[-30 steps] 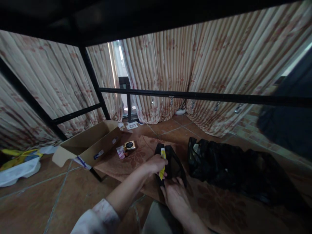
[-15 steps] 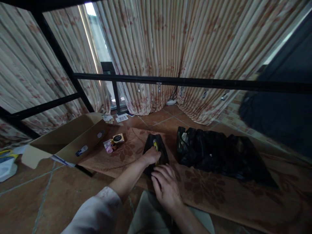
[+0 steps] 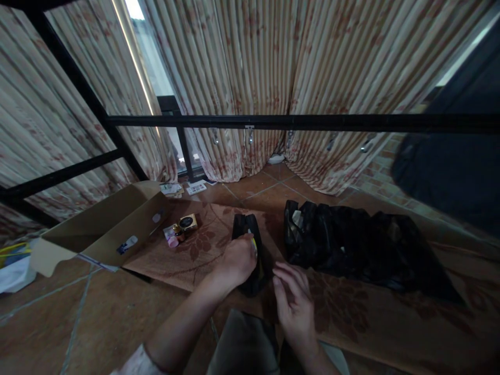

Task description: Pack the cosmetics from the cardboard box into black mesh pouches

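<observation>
though dim, curtains [image 3: 242,67] behind floral cover [image 3: 339,304], left hand [image 3: 239,262] snug round yellow tube [image 3: 255,246], right hand [image 3: 296,302] half-open, empty

Room conditions: dim, curtained

The floor [image 3: 42,323] was laid with reddish-brown tiles, pale at the joints. Long pleated curtains [image 3: 242,62], cream-toned and marked with red flowers, were hung across the far side and the left. Daylight was admitted through a narrow strip of window [image 3: 151,57] at upper left; the interior was dimly lit. A black metal frame [image 3: 312,123] was positioned before the curtains. Brick-patterned tiling [image 3: 385,161] was observed at right, beyond a low cloth-covered table [image 3: 390,323].
</observation>
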The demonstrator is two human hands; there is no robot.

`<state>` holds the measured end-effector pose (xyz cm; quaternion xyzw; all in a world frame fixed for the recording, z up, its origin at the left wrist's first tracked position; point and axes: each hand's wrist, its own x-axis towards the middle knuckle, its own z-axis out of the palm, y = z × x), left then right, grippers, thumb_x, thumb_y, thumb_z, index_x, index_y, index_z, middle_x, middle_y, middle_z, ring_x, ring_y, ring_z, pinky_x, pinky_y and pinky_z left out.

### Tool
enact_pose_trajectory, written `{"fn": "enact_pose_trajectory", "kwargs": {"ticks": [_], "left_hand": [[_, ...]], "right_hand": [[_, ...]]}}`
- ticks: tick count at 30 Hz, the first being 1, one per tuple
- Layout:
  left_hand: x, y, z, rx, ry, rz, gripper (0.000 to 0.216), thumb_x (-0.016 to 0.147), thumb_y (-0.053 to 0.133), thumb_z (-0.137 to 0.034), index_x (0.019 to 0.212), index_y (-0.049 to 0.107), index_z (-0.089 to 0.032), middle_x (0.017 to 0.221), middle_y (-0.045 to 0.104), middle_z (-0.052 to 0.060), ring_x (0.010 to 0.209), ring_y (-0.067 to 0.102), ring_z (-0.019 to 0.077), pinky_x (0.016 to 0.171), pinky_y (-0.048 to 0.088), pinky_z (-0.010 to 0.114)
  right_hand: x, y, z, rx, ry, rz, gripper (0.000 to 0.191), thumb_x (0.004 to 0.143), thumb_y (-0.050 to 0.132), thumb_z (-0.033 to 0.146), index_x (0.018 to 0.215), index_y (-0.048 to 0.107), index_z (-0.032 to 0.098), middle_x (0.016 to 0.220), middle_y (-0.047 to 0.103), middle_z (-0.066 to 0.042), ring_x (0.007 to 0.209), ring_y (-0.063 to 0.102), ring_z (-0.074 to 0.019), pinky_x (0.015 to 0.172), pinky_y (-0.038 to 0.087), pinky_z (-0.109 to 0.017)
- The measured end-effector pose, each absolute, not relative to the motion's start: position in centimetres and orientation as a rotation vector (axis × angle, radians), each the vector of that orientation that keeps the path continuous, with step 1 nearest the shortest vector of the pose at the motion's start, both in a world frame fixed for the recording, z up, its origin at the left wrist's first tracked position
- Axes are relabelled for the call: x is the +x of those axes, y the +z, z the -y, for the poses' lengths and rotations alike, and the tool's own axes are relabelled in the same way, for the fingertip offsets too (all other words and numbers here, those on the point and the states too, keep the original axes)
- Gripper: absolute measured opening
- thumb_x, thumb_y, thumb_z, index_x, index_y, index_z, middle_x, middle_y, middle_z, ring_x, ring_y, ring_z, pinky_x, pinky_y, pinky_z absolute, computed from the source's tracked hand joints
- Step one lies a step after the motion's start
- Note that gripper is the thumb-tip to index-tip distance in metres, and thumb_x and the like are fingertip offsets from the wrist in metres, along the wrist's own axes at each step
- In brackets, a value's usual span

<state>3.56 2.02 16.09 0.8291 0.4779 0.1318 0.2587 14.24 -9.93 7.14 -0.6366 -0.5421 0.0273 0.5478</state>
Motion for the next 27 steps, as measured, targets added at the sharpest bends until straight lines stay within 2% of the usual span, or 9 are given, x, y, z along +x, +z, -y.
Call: {"fn": "enact_pose_trajectory", "kwargs": {"ticks": [3,5,7,13,19,22,27], "left_hand": [[0.9,16.7,-1.0,2.090,0.702,-1.099,0.033,0.088,0.039,-0.027,0.115,0.057,-0.020,0.110,0.065,0.008,0.100,0.061,0.0186,0.088,0.046,0.030],[-1.0,15.8,-0.8,1.895,0.844,-1.180,0.035,0.085,0.046,-0.031,0.117,0.056,-0.019,0.109,0.065,0.008,0.096,0.062,0.0200,0.081,0.049,0.030],[-2.7,13.9,-1.0,1.749,0.922,-1.275,0.035,0.080,0.052,-0.033,0.113,0.059,-0.020,0.107,0.066,0.008,0.095,0.063,0.0219,0.081,0.049,0.031],[-7.0,7.7,-2.9,1.517,0.996,-1.601,0.040,0.075,0.055,-0.030,0.113,0.056,-0.017,0.110,0.064,0.011,0.094,0.063,0.0237,0.085,0.047,0.036],[-10.8,5.6,-7.1,1.484,1.089,-1.939,0.050,0.077,0.053,-0.032,0.125,0.047,-0.017,0.111,0.063,0.012,0.089,0.063,0.0215,0.077,0.049,0.033],[-12.0,4.7,-9.4,1.547,1.165,-2.033,0.051,0.078,0.052,-0.031,0.127,0.045,-0.018,0.114,0.061,0.012,0.099,0.060,0.0237,0.082,0.048,0.035],[-12.6,3.3,-12.5,1.780,1.158,-2.207,0.057,0.074,0.054,-0.025,0.129,0.043,-0.011,0.124,0.052,0.018,0.117,0.047,0.0299,0.097,0.039,0.042]], "right_hand": [[14.8,5.6,10.4,-1.542,0.129,1.258,0.022,0.088,0.047,0.027,0.106,0.060,0.024,0.112,0.059,-0.006,0.110,0.051,-0.0201,0.093,0.042,-0.041],[15.1,4.5,10.7,-1.611,0.187,1.232,0.024,0.089,0.046,0.031,0.107,0.060,0.024,0.113,0.059,-0.006,0.110,0.052,-0.0199,0.092,0.043,-0.040],[15.5,3.4,10.9,-1.677,0.237,1.207,0.027,0.089,0.043,0.035,0.106,0.061,0.023,0.115,0.059,-0.007,0.108,0.054,-0.0199,0.091,0.045,-0.037],[17.4,-0.1,10.6,-1.793,0.320,1.252,0.038,0.087,0.041,0.050,0.098,0.065,0.023,0.109,0.063,-0.008,0.100,0.060,-0.0199,0.083,0.050,-0.033],[18.7,-3.0,10.0,-1.917,0.306,1.333,0.043,0.085,0.040,0.056,0.093,0.067,0.023,0.104,0.066,-0.007,0.094,0.063,-0.0205,0.077,0.052,-0.032],[19.0,-3.9,9.9,-1.884,0.301,1.410,0.042,0.086,0.039,0.054,0.093,0.067,0.022,0.105,0.066,-0.007,0.095,0.063,-0.0197,0.078,0.052,-0.031],[19.5,-4.6,9.9,-1.854,0.238,1.486,0.043,0.086,0.040,0.054,0.092,0.068,0.021,0.103,0.067,-0.008,0.093,0.064,-0.0202,0.074,0.053,-0.030]]}}
